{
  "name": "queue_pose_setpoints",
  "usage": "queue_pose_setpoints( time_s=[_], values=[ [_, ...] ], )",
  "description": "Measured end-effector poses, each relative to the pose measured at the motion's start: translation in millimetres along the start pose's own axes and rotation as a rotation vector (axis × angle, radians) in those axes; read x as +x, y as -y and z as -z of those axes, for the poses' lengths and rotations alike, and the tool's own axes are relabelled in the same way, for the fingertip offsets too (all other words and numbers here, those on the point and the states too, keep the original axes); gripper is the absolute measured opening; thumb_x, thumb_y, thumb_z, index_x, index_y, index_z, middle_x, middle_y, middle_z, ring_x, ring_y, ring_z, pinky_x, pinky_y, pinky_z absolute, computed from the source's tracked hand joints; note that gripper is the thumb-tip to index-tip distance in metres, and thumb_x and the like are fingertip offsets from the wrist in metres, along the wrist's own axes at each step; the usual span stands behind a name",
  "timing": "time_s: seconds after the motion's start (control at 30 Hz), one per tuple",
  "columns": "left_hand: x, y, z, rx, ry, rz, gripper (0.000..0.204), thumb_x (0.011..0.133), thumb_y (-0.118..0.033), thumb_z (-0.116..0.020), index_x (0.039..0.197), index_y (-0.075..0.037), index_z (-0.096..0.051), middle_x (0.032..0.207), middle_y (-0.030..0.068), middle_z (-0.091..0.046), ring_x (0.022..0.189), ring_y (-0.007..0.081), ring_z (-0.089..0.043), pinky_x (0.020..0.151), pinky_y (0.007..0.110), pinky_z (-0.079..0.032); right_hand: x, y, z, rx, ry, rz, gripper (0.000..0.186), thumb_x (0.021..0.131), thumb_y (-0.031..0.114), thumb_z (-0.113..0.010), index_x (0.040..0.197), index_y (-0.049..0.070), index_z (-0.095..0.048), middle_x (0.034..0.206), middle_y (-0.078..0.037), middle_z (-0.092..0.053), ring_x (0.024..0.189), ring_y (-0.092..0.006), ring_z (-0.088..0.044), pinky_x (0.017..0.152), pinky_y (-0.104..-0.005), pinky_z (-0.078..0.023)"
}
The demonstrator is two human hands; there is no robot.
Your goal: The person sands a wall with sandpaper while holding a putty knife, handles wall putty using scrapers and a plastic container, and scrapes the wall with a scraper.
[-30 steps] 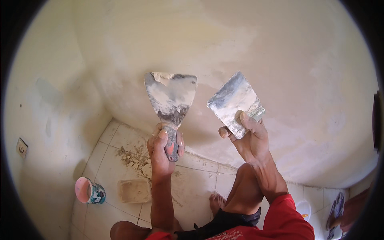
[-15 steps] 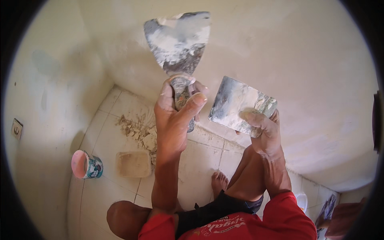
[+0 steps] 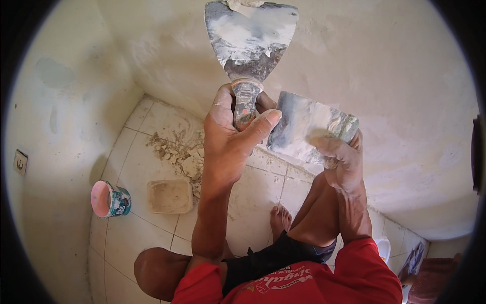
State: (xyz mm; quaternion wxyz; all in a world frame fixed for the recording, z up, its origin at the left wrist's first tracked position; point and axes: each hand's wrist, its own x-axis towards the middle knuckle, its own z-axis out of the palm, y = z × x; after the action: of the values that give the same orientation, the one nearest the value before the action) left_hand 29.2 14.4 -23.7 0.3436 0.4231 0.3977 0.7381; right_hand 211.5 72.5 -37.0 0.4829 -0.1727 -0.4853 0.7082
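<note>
My left hand [image 3: 228, 134] is wrapped round the handle of a wide putty knife [image 3: 250, 38], its blade pointing up and away from me. White filler is smeared over that blade, with a lump at its far edge. In my right hand [image 3: 344, 162] I grip a flat rectangular metal scraper [image 3: 304, 126], thumb on top of it. Pale filler coats its face, and thicker paste sits along the edge by my thumb. The scraper's left edge lies close to my left thumb; whether they touch I cannot tell. My right fingers are mostly hidden under the scraper.
A plastered wall [image 3: 400, 101] rises in front, meeting another wall [image 3: 55, 121] on the left with a socket [image 3: 20, 162]. On the tiled floor are broken plaster pieces [image 3: 182, 159], a shallow tub [image 3: 170, 196] and a pink-lined bucket [image 3: 110, 199]. Dark red cloth [image 3: 430, 283] lies at lower right.
My left hand and the putty knife have moved right and farther up. The scraper in my right hand has shifted slightly right. Both grips are kept.
</note>
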Motion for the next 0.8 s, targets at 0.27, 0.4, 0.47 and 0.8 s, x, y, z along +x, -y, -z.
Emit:
queue_pose_setpoints(
  time_s=[0.27, 0.4, 0.47, 0.8],
  values=[
    [0, -4, 9, 0.010, 0.050, 0.043, 0.041, 0.080, -0.002, -0.074, 0.117, -0.002, -0.056, 0.090, 0.0007, -0.061, 0.070, 0.0053, -0.053, 0.058, 0.020, -0.042, 0, -6, 2, 0.041, -0.005, 0.054, 0.028, 0.074, -0.006, -0.058, 0.100, -0.011, -0.068, 0.094, -0.017, -0.072, 0.084, -0.0214, -0.070, 0.080, -0.0319, -0.056],
    [3, -1, 9, 0.038, 0.055, 0.071, 0.041, 0.080, -0.001, -0.073, 0.118, -0.002, -0.056, 0.089, 0.0002, -0.061, 0.068, 0.0050, -0.052, 0.058, 0.020, -0.041, 6, -9, 6, 0.050, -0.026, 0.101, 0.026, 0.074, -0.005, -0.058, 0.097, -0.011, -0.069, 0.094, -0.017, -0.072, 0.084, -0.0214, -0.070, 0.080, -0.0321, -0.056],
    [4, 1, 11, 0.039, 0.066, 0.075, 0.042, 0.080, -0.001, -0.073, 0.118, -0.002, -0.056, 0.089, 0.0000, -0.061, 0.068, 0.0049, -0.052, 0.057, 0.020, -0.041, 7, -8, 9, 0.094, -0.044, 0.039, 0.026, 0.074, -0.003, -0.058, 0.097, -0.011, -0.069, 0.094, -0.017, -0.072, 0.084, -0.0213, -0.070, 0.080, -0.0319, -0.056],
    [1, -2, 18, 0.029, 0.089, 0.105, 0.043, 0.078, -0.001, -0.074, 0.117, -0.002, -0.056, 0.092, 0.0014, -0.063, 0.068, 0.0049, -0.053, 0.056, 0.020, -0.042, 6, -8, -3, 0.122, -0.078, 0.103, 0.024, 0.076, -0.004, -0.060, 0.098, -0.008, -0.069, 0.091, -0.015, -0.072, 0.076, -0.0203, -0.071, 0.069, -0.0323, -0.058]
  ],
)
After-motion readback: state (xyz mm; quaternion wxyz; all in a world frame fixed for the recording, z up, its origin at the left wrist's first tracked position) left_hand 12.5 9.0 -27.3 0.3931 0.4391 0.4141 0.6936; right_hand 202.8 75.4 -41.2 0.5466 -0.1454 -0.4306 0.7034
